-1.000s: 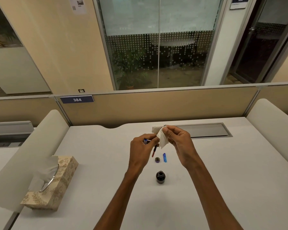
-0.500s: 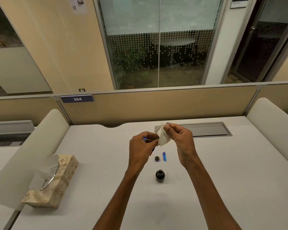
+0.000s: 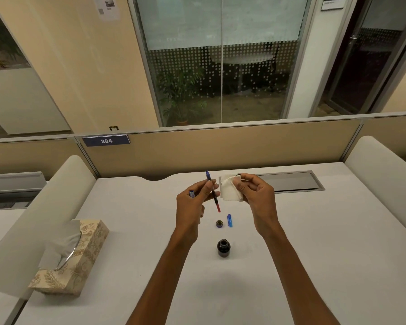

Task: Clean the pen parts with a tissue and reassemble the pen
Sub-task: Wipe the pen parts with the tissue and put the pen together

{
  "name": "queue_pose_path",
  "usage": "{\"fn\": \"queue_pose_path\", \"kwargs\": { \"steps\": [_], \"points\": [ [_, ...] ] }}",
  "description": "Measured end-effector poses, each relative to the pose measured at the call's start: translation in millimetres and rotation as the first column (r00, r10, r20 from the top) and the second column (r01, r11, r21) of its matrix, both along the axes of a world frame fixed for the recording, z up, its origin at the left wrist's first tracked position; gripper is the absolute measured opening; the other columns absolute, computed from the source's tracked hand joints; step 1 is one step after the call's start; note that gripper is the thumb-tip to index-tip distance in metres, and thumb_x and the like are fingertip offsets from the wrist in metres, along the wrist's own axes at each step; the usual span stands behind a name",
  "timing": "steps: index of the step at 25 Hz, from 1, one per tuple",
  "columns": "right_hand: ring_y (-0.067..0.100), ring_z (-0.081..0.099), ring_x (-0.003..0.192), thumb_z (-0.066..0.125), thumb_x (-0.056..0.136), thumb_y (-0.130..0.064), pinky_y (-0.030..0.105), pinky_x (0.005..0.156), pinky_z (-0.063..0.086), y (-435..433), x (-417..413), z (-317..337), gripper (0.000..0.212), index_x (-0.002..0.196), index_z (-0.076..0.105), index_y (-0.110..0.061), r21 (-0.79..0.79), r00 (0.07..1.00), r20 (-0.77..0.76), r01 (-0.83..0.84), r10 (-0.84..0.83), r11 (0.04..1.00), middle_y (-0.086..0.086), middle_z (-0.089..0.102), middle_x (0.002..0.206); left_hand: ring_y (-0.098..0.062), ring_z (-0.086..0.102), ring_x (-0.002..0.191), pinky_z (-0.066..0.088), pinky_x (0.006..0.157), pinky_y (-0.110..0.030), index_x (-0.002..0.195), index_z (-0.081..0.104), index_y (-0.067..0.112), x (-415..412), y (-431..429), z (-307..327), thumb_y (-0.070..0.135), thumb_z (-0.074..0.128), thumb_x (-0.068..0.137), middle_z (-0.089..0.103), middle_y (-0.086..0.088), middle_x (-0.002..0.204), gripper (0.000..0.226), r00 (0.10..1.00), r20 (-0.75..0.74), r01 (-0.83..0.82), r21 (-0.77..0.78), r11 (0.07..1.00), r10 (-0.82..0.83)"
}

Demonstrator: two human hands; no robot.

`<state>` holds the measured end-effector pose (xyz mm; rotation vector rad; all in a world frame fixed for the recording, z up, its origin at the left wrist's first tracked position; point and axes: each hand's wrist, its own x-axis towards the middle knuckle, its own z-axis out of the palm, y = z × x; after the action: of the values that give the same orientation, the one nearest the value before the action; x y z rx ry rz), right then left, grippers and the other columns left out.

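Thin refill [image 3: 215, 198], probably light and brittle, pinched mid-shaft by left hand [image 3: 192, 207] fingers [image 3: 205, 187]; soft tissue [image 3: 230, 192] at 3 o'clock, pinched in right hand [image 3: 256, 195].

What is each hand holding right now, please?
Left hand: closed, pinching the thin pen insert, with a small blue piece also held.
Right hand: closed, gripping the tissue.

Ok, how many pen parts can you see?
3: a rod pinched in the left hand, a blue bit in that fist, a blue piece on the desk. The tissue may hide another.
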<state>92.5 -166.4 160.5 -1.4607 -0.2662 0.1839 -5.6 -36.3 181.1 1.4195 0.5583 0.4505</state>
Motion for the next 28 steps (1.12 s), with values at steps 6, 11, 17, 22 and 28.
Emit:
{"fn": "queue_pose_path", "kwargs": {
  "steps": [6,11,17,22,28],
  "points": [
    [0.027,0.068,0.102,0.067,0.089,-0.007,0.03,0.083,0.059,-0.4,4.0,0.7,0.02,0.109,0.068,-0.011,0.059,0.996,-0.075,-0.052,0.056,0.997,0.011,0.07,0.109,-0.022,0.065,0.119,0.049,0.105,-0.047,0.107,0.074,0.017,5.5,8.6,-1.9,0.036,0.062,0.083,0.073,-0.003,0.119,0.032,0.989,0.113,0.126,-0.337,0.933,-0.093],
    [0.02,0.072,0.085,0.065,0.09,-0.007,0.025,0.069,0.059,10.0,-9.0,3.0,0.017,0.106,0.069,-0.008,0.064,0.972,-0.142,-0.178,0.186,0.982,0.01,0.073,0.1,-0.032,0.063,0.116,0.046,0.101,-0.063,0.12,0.068,0.017,15.8,9.5,-4.6,0.026,0.05,0.101,0.071,-0.002,0.121,0.027,0.971,0.163,0.237,-0.505,0.83,-0.177],
    [0.021,0.07,0.084,0.064,0.09,-0.011,0.027,0.075,0.058,25.6,-19.6,-1.6,0.004,0.093,0.065,-0.013,0.059,0.988,-0.111,-0.097,0.103,0.994,0.004,0.072,0.089,-0.023,0.063,0.116,0.046,0.107,-0.046,0.134,0.058,0.008,17.5,4.8,-5.9,0.022,0.044,0.103,0.069,-0.003,0.121,0.036,0.966,0.16,0.251,-0.413,0.876,-0.201],
    [0.017,0.073,0.093,0.062,0.091,-0.008,0.026,0.081,0.059,24.7,-31.4,-2.3,0.016,0.104,0.068,-0.014,0.17,0.972,-0.072,-0.209,0.224,0.963,0.002,0.075,0.1,-0.01,0.074,0.096,0.06,0.082,-0.026,0.12,0.064,0.01,14.9,8.6,-1.1,0.018,0.043,0.103,0.076,0.006,0.106,0.028,0.973,0.214,0.169,-0.431,0.886,-0.081],
    [0.027,0.071,0.09,0.07,0.087,-0.017,0.036,0.08,0.06,24.6,-43.9,-16.0,0.015,0.1,0.068,-0.011,0.136,0.973,-0.088,-0.199,0.212,0.97,0.006,0.073,0.094,-0.025,0.057,0.126,0.052,0.096,-0.036,0.114,0.068,0.017,17.0,14.5,0.6,0.021,0.047,0.102,0.071,0.003,0.117,0.024,0.941,0.32,0.091,-0.553,0.828,0.11]
  ]
}}
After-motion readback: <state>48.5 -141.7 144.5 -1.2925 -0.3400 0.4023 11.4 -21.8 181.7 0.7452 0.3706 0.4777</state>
